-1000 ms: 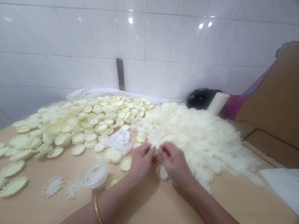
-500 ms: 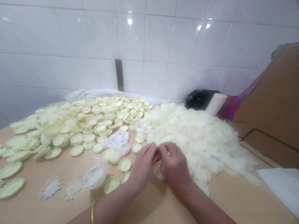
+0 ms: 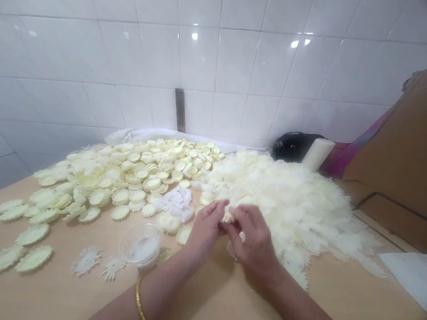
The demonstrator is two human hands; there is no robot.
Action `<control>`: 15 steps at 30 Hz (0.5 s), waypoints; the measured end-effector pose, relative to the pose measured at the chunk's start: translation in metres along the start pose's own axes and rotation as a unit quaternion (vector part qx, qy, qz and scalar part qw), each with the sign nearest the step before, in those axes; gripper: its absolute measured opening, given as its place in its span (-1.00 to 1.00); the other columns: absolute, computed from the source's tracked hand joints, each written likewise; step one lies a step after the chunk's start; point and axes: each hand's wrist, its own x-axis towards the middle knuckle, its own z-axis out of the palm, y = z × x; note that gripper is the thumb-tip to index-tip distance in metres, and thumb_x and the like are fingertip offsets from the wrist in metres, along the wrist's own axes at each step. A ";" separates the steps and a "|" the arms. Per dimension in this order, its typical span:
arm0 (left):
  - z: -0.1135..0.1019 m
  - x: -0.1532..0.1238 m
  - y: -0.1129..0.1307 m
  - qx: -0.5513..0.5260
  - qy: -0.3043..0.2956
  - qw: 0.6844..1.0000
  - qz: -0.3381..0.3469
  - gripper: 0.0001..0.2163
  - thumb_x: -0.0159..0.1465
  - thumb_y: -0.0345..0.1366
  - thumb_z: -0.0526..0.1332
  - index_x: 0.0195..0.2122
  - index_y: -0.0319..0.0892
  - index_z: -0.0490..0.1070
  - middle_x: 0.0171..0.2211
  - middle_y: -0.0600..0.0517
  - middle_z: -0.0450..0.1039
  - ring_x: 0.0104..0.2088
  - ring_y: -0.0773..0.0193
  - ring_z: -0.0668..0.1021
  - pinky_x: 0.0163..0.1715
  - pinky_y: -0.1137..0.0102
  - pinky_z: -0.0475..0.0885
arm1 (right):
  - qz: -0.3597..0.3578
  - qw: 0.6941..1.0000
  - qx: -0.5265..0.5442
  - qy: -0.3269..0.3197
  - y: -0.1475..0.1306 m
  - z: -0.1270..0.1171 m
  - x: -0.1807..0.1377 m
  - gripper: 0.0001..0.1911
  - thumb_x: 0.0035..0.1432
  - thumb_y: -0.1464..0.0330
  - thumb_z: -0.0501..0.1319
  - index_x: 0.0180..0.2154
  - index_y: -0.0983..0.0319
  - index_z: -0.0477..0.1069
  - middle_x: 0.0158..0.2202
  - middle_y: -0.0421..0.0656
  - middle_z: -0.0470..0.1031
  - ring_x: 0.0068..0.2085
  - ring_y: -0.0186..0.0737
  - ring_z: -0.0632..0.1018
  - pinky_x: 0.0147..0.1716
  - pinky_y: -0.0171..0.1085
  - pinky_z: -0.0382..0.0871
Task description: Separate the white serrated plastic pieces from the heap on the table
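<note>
Between the fingertips of both hands is a small cream frilled flower piece [image 3: 228, 216], mostly covered by the fingers. My left hand [image 3: 204, 231] pinches it from the left, and my right hand [image 3: 254, 236] grips it from the right with bent fingers. Just behind the hands lies a heap of thin whitish frilled petal discs [image 3: 270, 190]. Left of my left wrist stands a clear plastic cup [image 3: 140, 246] with white stuff in it. A crumpled white cloth [image 3: 175, 204] lies beyond the cup.
Pale yellow scalloped discs [image 3: 122, 172] are piled at the left on the wooden table [image 3: 216, 304]. Two white toothed pieces [image 3: 87, 260] lie near the cup. At the back right are a white roll [image 3: 316, 154], a black bag [image 3: 293, 146] and a cardboard box [image 3: 409, 142].
The fingers have parted slightly, and the cream flower piece now shows between them. My right hand's fingers have shifted around it. The whole view has moved a little to the left.
</note>
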 end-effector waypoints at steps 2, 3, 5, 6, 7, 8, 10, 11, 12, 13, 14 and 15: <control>0.001 0.001 0.001 -0.025 -0.004 0.999 -0.023 -0.71 0.08 -0.29 0.19 -0.17 -0.23 0.25 -0.56 0.08 0.36 -0.61 0.42 0.41 -0.51 0.45 0.34 | 0.028 1.000 0.004 0.004 0.004 -0.003 0.001 -0.90 0.07 0.51 0.03 -0.37 0.27 0.29 -0.39 -0.10 0.29 -0.33 -0.23 0.33 -0.37 -0.25 0.27; 0.001 0.001 0.001 -0.032 0.000 0.999 -0.033 -0.74 0.09 -0.31 0.19 -0.19 -0.21 0.23 -0.57 0.08 0.36 -0.60 0.40 0.43 -0.50 0.44 0.35 | 0.029 1.000 -0.007 0.009 0.007 -0.004 0.001 -0.90 0.08 0.52 0.03 -0.42 0.27 0.28 -0.42 -0.11 0.27 -0.35 -0.24 0.32 -0.38 -0.25 0.26; 0.001 0.002 0.000 -0.036 0.004 0.998 -0.051 -0.81 0.11 -0.30 0.17 -0.28 -0.20 0.22 -0.59 0.07 0.36 -0.58 0.36 0.45 -0.49 0.42 0.37 | 0.013 0.999 -0.047 0.020 0.011 -0.004 0.002 -0.84 0.08 0.53 0.01 -0.50 0.26 0.26 -0.48 -0.13 0.25 -0.38 -0.24 0.29 -0.40 -0.26 0.23; 0.001 0.002 0.000 -0.036 0.001 0.997 -0.061 -0.84 0.11 -0.27 0.17 -0.34 -0.21 0.23 -0.59 0.06 0.36 -0.57 0.35 0.46 -0.49 0.42 0.37 | 0.000 0.998 -0.068 0.020 0.012 -0.004 0.002 -0.82 0.07 0.54 0.01 -0.53 0.26 0.26 -0.49 -0.13 0.24 -0.39 -0.24 0.28 -0.40 -0.26 0.22; 0.002 0.001 -0.001 -0.035 -0.008 0.997 -0.072 -0.84 0.11 -0.24 0.16 -0.39 -0.23 0.24 -0.60 0.05 0.35 -0.57 0.36 0.45 -0.49 0.43 0.37 | -0.014 0.996 -0.085 0.017 0.013 -0.003 0.002 -0.81 0.06 0.55 0.01 -0.54 0.27 0.26 -0.49 -0.12 0.24 -0.39 -0.24 0.27 -0.40 -0.26 0.21; 0.002 0.001 -0.001 -0.034 -0.022 0.996 -0.079 -0.82 0.11 -0.21 0.16 -0.43 -0.24 0.25 -0.59 0.05 0.35 -0.57 0.37 0.45 -0.50 0.44 0.37 | -0.029 0.995 -0.097 0.010 0.013 -0.002 0.002 -0.81 0.05 0.55 0.01 -0.54 0.27 0.27 -0.49 -0.12 0.24 -0.39 -0.24 0.26 -0.40 -0.25 0.20; 0.002 0.000 -0.002 -0.031 -0.036 0.996 -0.076 -0.80 0.08 -0.22 0.20 -0.48 -0.25 0.25 -0.59 0.06 0.34 -0.57 0.40 0.43 -0.52 0.47 0.36 | -0.053 0.994 -0.098 -0.013 0.012 0.000 0.001 -0.82 0.03 0.56 0.01 -0.51 0.28 0.31 -0.47 -0.11 0.26 -0.39 -0.24 0.26 -0.36 -0.23 0.19; 0.001 0.001 -0.003 -0.032 -0.029 0.997 -0.066 -0.81 0.06 -0.26 0.23 -0.49 -0.25 0.25 -0.59 0.08 0.34 -0.57 0.41 0.43 -0.53 0.48 0.35 | -0.056 0.994 -0.086 -0.025 0.011 0.000 0.000 -0.83 0.03 0.56 0.01 -0.48 0.28 0.33 -0.46 -0.11 0.28 -0.37 -0.23 0.27 -0.34 -0.21 0.19; 0.000 0.001 -0.003 -0.033 -0.015 0.998 -0.054 -0.83 0.04 -0.31 0.25 -0.49 -0.24 0.24 -0.60 0.09 0.34 -0.58 0.42 0.42 -0.54 0.49 0.34 | -0.054 0.996 -0.066 -0.035 0.009 0.000 0.000 -0.84 0.03 0.56 0.02 -0.45 0.28 0.34 -0.45 -0.12 0.29 -0.36 -0.23 0.28 -0.32 -0.21 0.19; -0.001 0.002 -0.003 -0.034 0.003 0.998 -0.044 -0.84 0.03 -0.35 0.25 -0.50 -0.23 0.23 -0.61 0.11 0.34 -0.59 0.43 0.42 -0.54 0.50 0.34 | -0.047 0.997 -0.040 -0.039 0.008 0.000 0.000 -0.85 0.04 0.55 0.03 -0.42 0.28 0.34 -0.44 -0.12 0.30 -0.35 -0.24 0.30 -0.31 -0.20 0.19; -0.003 0.004 -0.004 -0.032 0.019 0.999 -0.039 -0.85 0.03 -0.38 0.24 -0.50 -0.23 0.23 -0.62 0.11 0.34 -0.60 0.43 0.42 -0.54 0.49 0.34 | -0.037 0.999 -0.013 -0.036 0.008 -0.001 0.000 -0.86 0.04 0.55 0.04 -0.40 0.28 0.34 -0.43 -0.13 0.31 -0.34 -0.24 0.31 -0.30 -0.21 0.20; -0.004 0.005 -0.004 -0.023 0.029 0.999 -0.038 -0.86 0.04 -0.39 0.23 -0.50 -0.23 0.23 -0.63 0.10 0.34 -0.61 0.42 0.42 -0.53 0.48 0.35 | -0.022 0.999 0.010 -0.027 0.008 -0.002 0.001 -0.86 0.04 0.54 0.05 -0.38 0.28 0.34 -0.42 -0.12 0.32 -0.33 -0.24 0.32 -0.30 -0.21 0.21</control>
